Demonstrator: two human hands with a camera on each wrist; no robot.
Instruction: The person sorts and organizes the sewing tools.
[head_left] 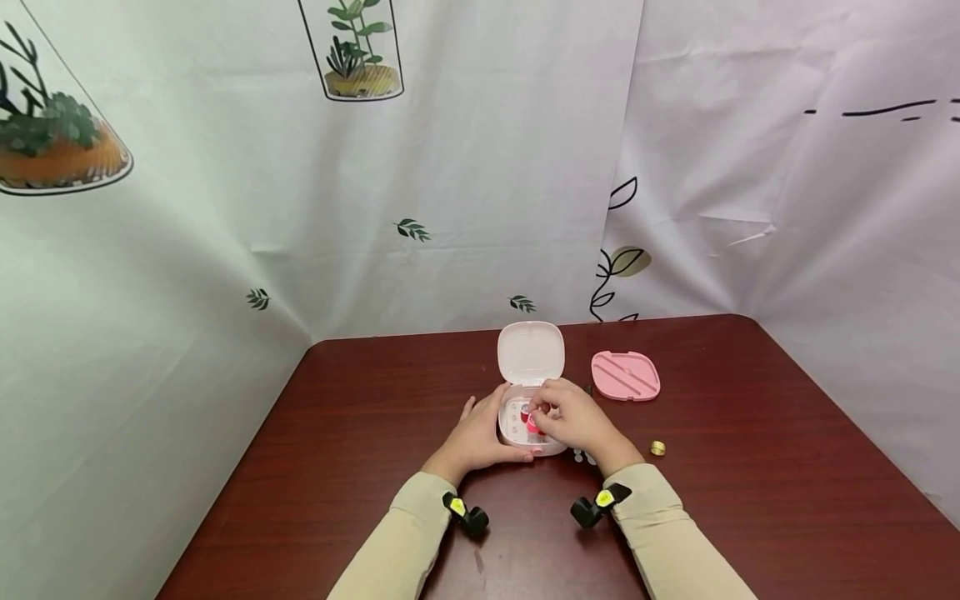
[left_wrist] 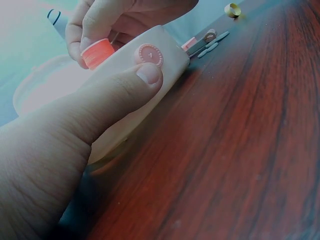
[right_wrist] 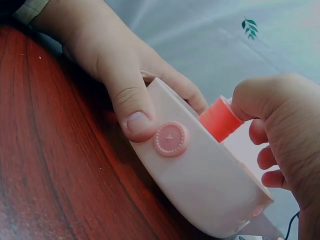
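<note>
A pale sewing box (head_left: 551,448) stands on the table, its hinged lid (head_left: 531,352) raised at the back. My left hand (head_left: 480,429) grips the box's left side, thumb pressed on the front beside a round pink button-shaped catch (right_wrist: 171,139). Between right thumb and fingertips I pinch a coral thread spool (right_wrist: 220,120), tilted at the box's front rim. The right hand (head_left: 576,414) is over the box and hides its right part. A darker red spool (head_left: 524,412) sits inside, behind the coral one.
To the right lies a pink slotted tray (head_left: 626,376). Nearer me is a small gold ring-shaped piece (head_left: 657,448). Small whitish pieces (head_left: 578,456) lie beside the box, partly under the right wrist. A patterned cloth (head_left: 465,167) hangs behind the brown table (head_left: 360,450).
</note>
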